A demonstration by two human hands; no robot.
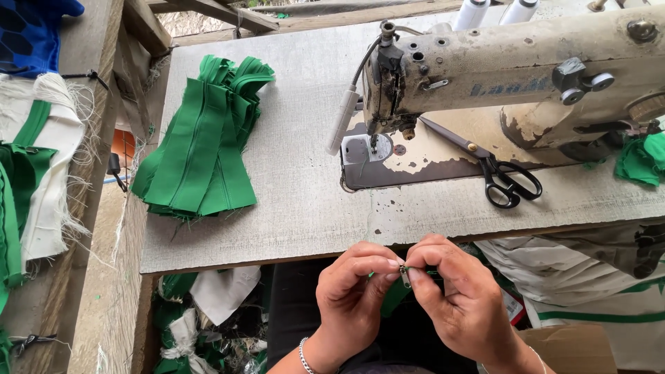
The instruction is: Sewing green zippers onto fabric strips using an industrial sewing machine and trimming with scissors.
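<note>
Beaded bracelet point(303, 354) on left wrist

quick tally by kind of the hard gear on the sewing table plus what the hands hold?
Worn beige metal sewing machine: 1
Black-handled steel scissors: 1
White thread spools: 2
Small metal zipper slider, pinched between left hand and right hand: 1
Total: 5

On your counter point(291, 201), the fabric stack point(201, 145) lies left of the sewing machine point(512, 69); scissors point(495, 173) rest on the machine's base, your hands nearer you.

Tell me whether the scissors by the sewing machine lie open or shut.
Shut. The black-handled scissors lie flat on the sewing machine bed, blades together in one line, the two finger loops side by side.
</note>
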